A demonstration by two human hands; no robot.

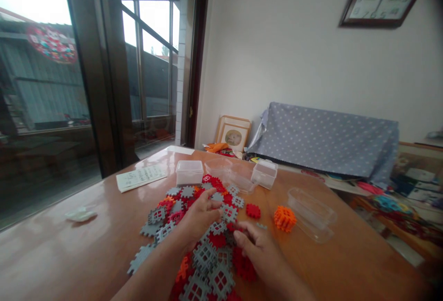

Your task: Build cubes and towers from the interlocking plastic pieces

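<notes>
A heap of toothed plastic building pieces, grey, red and orange, covers the middle of the table. My left hand (204, 213) reaches over the heap, fingers stretched and apart, with grey window-patterned pieces (229, 213) beside its fingertips. At the heap's right edge my right hand (258, 244) is curled, thumb near the index finger; dark red shows at the fingertips, but what it grips is unclear. Red toothed pieces (243, 264) lie just below its thumb. To the right of the heap are a small red stack (253, 211) and an orange stack (284, 219).
Behind the heap stand a clear lidded box (189, 172) and another clear box (265, 174). A long clear container (311, 215) lies at the right. Further left are a written paper pad (141, 178) and a crumpled white wrapper (80, 214) on the wooden table (44, 250).
</notes>
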